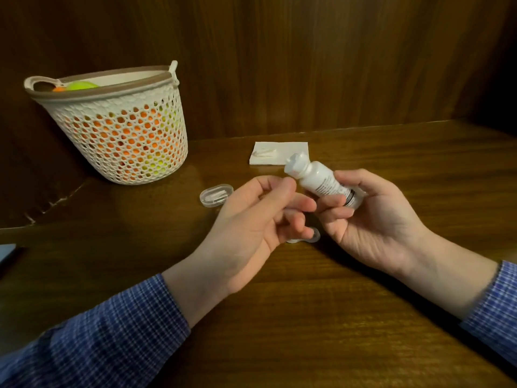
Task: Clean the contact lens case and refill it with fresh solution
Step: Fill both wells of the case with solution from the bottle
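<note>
- The right hand [372, 219] is wrapped around the base of a small white plastic solution bottle with a printed label [321, 182], thumb across the front and fingers behind it. The bottle is tilted, with its top pointing up and away to the left of that grip.
- The left hand [260, 219] has thumb and forefinger brought together right at the bottle's neck, just below the cap end. It may be pinching something small and pale, but I cannot tell what, or whether it holds anything at all.
- The bottle's white top [296, 161] looks blurred; I cannot say whether it is capped or open.
- The contact lens case, a pale clear plastic piece [313, 236], lies on the dark wooden table [335, 317] directly beneath the two hands. It is mostly hidden by the left fingers, so its wells cannot be judged.
- Beyond the bottle grip lies a white paper tissue [291, 159] with small white pieces on it, possibly the case's lids.
- To the left of the left hand's pinch sits a clear oval plastic box [216, 194], and further off a cream mesh basket [126, 130] holding orange and green things.
- My reading: the person is at the bottle-opening or pouring stage. No liquid can be made out, so filling and closing likely remain.
</note>
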Tool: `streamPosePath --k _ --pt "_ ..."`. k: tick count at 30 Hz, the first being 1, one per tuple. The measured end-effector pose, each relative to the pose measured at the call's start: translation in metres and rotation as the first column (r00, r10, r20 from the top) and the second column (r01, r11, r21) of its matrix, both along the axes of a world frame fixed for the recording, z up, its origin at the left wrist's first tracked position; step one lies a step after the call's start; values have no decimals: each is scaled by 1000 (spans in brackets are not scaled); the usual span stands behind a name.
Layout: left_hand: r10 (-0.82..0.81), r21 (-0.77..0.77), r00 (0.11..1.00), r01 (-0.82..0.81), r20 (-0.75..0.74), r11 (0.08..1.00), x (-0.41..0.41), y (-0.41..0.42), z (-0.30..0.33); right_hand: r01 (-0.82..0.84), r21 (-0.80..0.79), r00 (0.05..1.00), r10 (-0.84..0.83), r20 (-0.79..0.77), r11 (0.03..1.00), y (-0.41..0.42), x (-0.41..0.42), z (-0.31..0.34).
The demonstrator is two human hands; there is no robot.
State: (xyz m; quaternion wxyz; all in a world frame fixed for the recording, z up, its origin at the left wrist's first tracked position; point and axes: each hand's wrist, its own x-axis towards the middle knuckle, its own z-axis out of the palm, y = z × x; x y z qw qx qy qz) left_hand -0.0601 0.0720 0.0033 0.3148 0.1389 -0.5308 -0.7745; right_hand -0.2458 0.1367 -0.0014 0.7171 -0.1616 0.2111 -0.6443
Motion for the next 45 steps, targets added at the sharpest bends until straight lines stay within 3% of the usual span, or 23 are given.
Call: streamPosePath --k 4,7,10,17,25,29,32,37,45 --pt "114 -69 989 -107 97 992 -1 -4 -4 35 56 995 -40 96 998 -1 -4 0" --pt "304 -366 921 -204 243 908 -1 -12 -6 40 89 995 -47 84 995 -3 -4 0" --pt "337 -572 915 -158 221 805 -8 -13 -6 -36 77 999 36 4 996 -4 -1 -1" --pt "412 -612 906 -273 96 743 -25 -10 -1 -191 95 977 199 -81 977 -2 2 -3" --pt "523 -564 852 -439 -14 700 -39 -1 7 -62 21 997 61 56 998 2 0 0" --pt "518 -594 852 -378 76 710 -44 -1 4 9 54 983 -19 182 998 2 -3 1" --pt "513 -644 846 -312 146 698 -31 -3 -3 129 128 975 -150 167 983 -2 -16 6" --pt "611 -864 714 -17 342 504 5 -1 -20 341 254 926 -370 73 905 -3 -45 6" --pt "571 -854 694 122 438 506 -1 -9 -24 156 356 984 -113 -140 922 -9 -70 -2"
